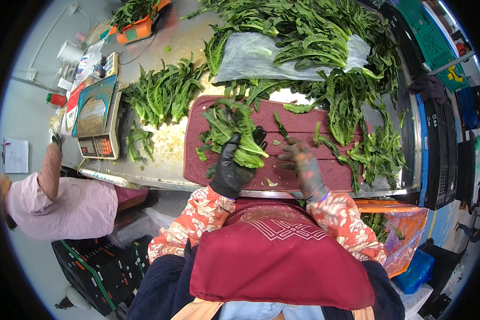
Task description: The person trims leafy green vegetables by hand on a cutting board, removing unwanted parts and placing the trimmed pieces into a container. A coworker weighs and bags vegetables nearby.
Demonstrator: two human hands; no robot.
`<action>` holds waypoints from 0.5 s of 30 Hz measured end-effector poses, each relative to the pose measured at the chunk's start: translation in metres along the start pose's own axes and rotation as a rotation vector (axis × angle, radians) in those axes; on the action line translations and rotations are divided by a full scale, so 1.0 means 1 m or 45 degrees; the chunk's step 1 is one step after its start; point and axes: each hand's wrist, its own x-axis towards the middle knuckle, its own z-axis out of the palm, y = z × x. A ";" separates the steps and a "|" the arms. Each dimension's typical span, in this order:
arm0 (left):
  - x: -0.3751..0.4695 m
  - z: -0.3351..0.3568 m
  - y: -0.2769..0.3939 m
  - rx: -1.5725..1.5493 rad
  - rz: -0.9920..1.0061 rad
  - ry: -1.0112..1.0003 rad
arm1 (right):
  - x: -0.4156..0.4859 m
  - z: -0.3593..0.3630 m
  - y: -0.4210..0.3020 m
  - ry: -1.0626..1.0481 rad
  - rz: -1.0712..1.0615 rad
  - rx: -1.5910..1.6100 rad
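My left hand [233,168], in a black glove, grips a leafy lettuce head [240,132] near its cut base, the leaves pointing away from me. My right hand [304,166], in a worn grey glove and blurred, hovers to the right of that base with fingers apart. Nothing shows in its fingers; the palm side is partly hidden. Just beyond its fingertips is a dark narrow loose leaf [280,125]. Under both hands lies a maroon towel [264,182] with scraps on it. Several lettuce heads [162,94] stand grouped on the steel table [164,156] at left.
A large lettuce pile [304,20] with a clear plastic bag [244,56] covers the far side. More lettuce [344,108] and loose leaves [380,152] lie right. A weighing scale [98,146] and a person in a pink shirt [64,208] are left. An orange crate [412,236] stands below right.
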 end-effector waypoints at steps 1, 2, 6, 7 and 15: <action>-0.001 -0.012 -0.001 0.584 0.231 -0.139 | -0.006 0.009 -0.003 -0.002 -0.267 -0.433; -0.003 -0.036 -0.005 1.169 0.461 -0.277 | -0.011 0.022 -0.004 -0.005 -0.534 -0.866; -0.005 -0.047 -0.013 1.809 0.803 -0.675 | 0.001 0.029 0.024 -0.053 -0.635 -0.913; -0.004 -0.030 -0.012 1.659 0.721 -0.744 | 0.007 0.024 0.024 -0.102 -0.608 -0.632; -0.036 -0.021 0.000 0.584 -0.277 -0.354 | -0.004 0.011 -0.017 -0.665 0.291 1.073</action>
